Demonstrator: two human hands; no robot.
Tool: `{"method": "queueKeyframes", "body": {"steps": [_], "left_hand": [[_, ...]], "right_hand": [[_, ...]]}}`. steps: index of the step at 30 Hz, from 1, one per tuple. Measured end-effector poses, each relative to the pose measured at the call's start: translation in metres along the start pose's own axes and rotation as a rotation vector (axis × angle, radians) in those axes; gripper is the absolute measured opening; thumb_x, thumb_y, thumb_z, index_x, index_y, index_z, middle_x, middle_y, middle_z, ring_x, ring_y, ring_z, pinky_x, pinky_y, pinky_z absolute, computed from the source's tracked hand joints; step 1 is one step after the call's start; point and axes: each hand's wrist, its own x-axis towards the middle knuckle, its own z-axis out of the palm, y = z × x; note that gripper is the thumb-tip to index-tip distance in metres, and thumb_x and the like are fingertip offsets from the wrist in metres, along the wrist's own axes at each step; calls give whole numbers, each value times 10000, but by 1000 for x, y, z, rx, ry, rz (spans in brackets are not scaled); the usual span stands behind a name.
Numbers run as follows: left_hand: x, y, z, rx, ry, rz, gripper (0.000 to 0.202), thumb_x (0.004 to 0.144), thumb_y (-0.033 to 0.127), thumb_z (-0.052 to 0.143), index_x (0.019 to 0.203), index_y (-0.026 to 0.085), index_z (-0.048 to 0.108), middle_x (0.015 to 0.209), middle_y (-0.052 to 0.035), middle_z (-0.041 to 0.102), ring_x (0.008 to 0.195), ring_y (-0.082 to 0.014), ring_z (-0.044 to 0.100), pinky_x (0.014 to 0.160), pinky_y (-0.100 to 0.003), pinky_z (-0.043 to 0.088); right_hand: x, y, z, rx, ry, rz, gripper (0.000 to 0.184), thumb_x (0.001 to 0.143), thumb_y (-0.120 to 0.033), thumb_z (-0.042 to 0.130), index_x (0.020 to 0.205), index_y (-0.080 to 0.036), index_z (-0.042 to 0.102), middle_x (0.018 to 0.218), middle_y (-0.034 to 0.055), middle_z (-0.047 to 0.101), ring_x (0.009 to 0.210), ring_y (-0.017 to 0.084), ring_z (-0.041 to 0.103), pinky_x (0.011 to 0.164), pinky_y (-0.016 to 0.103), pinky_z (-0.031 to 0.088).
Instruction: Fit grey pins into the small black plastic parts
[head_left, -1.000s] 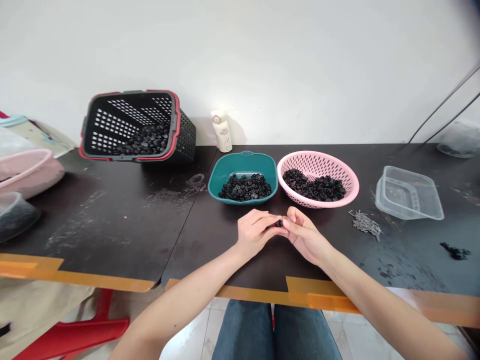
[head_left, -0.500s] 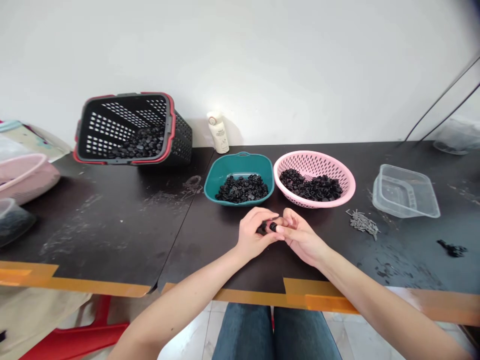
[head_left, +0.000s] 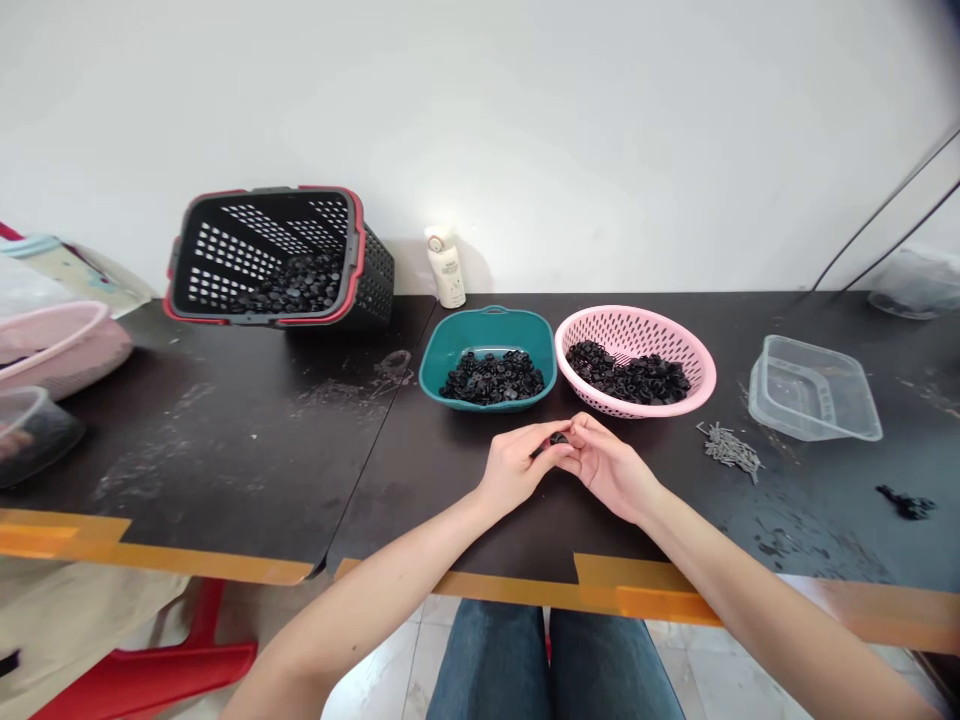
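Currently pinching a small black plastic part (head_left: 558, 438) between the fingertips of the left hand (head_left: 516, 468) and the right hand (head_left: 609, 470), both hands close together and touching above the black worktop (head_left: 225, 470). Facing a teal plastic tray (head_left: 450, 368) just ahead, carrying a heap of similar black parts (head_left: 491, 377) and sitting beside a pink perforated basket (head_left: 697, 382) that is holding a second heap (head_left: 626, 376). Also recording, toward the right, a clear plastic tub (head_left: 814, 390), slender grey pins (head_left: 729, 450) lying near it and a black clump (head_left: 906, 503) farther along. Noting, toward the left, a dark perforated crate with a red rim (head_left: 375, 280) tipped on its side, containing a third heap (head_left: 296, 285), and a small white bottle (head_left: 445, 268) standing behind the tray.
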Motion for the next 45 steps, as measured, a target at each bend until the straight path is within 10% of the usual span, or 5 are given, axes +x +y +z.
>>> {"method": "queueKeyframes", "body": {"steps": [11,28,45], "left_hand": [[-6,6,0,4,53,212,404,871,239,566,1270,192,519,1198,-94,636,1038,-175,642,877,-303,560],[-10,22,4,-199,57,62,312,914,222,486,1214,188,565,1188,-104,637,1058,-190,626,883,-346,554],[6,-3,-10,170,222,260,317,764,317,705,1062,223,653,960,-54,680,865,-163,645,753,-305,545]], "right_hand": [[-8,0,3,-385,7,-295,360,580,-158,833,737,-240,519,731,-41,595,662,109,560,657,268,491],[-22,8,13,-487,188,-388,399,625,-181,812,630,-236,417,747,9,660,753,199,648,704,359,532],[-3,-4,3,-166,52,-181,254,690,-226,769,862,-251,583,963,-10,689,882,127,635,798,270,528]]}}
